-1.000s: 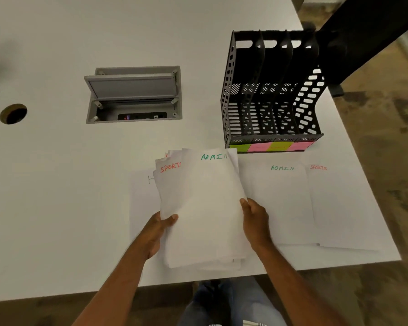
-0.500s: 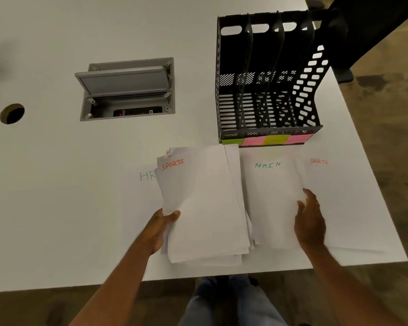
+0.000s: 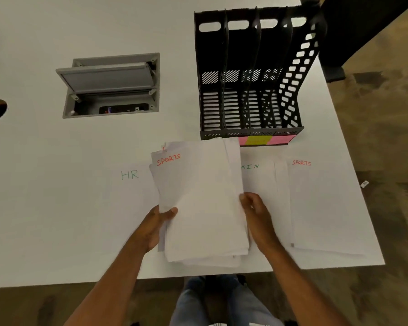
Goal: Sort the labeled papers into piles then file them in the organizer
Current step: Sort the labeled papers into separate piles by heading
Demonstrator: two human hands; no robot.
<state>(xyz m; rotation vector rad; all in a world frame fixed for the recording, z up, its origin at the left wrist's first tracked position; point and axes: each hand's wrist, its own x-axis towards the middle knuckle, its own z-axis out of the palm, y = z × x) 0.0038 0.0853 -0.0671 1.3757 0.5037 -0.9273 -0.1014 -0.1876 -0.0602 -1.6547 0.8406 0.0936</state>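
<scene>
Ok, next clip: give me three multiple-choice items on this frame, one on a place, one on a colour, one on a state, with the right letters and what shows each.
1. Where does the sheet marked HR lie relative to the held stack?
A. To its left on the table
B. Inside the organizer
C. To its right

2. What colour is the word SPORTS on the top sheet of the held stack?
A. Green
B. Red-orange
C. Black

3. What state are the slots of the black file organizer in?
A. All stuffed with papers
B. No papers visible in them
C. One holds a folder

Answers: 1 A, the HR sheet lies flat on the table left of the stack. 2 B, the lettering is red-orange. 3 B, the slotted back and base show through every compartment, while the left hand and right hand hold the stack by its sides.
</scene>
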